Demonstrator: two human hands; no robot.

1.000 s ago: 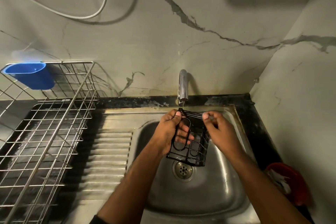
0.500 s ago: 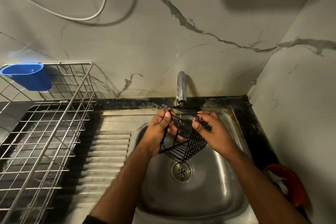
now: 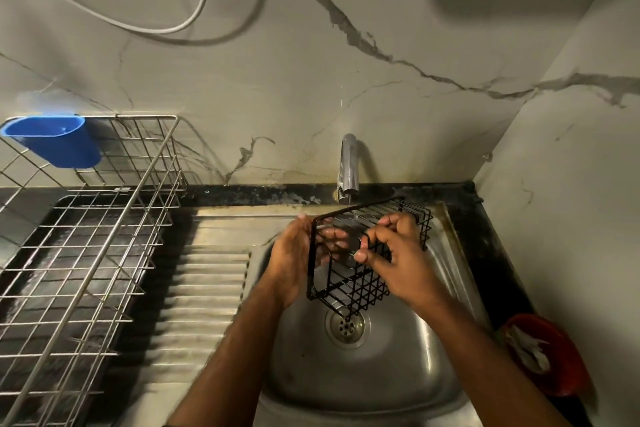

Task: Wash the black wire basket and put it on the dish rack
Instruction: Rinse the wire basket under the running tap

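Mid-wash, rinse stage by the look of it: the black wire basket (image 3: 360,253) hangs over the stainless steel sink bowl (image 3: 398,367), just below the chrome tap spout (image 3: 348,166), with a thin stream of water landing on its upper wires. Not on the rack yet. The silver wire dish rack (image 3: 86,246) sits well left of the sink, across the ribbed drainboard, holding only a blue plastic cup (image 3: 52,140) clipped to its far corner. Left to do: finish rinsing, carry the basket left, set it down. Left hand (image 3: 294,253) grips the basket's left rim, thumb outside, fingers curled in behind the wires. Right hand (image 3: 398,260) grips the near-right side, fingers hooked through the mesh. Basket is tilted: open mouth faces up toward the camera and slightly left, one bottom corner pointing down at the drain. Long axis looks to run diagonally, from near the drain up toward the right back of the sink.
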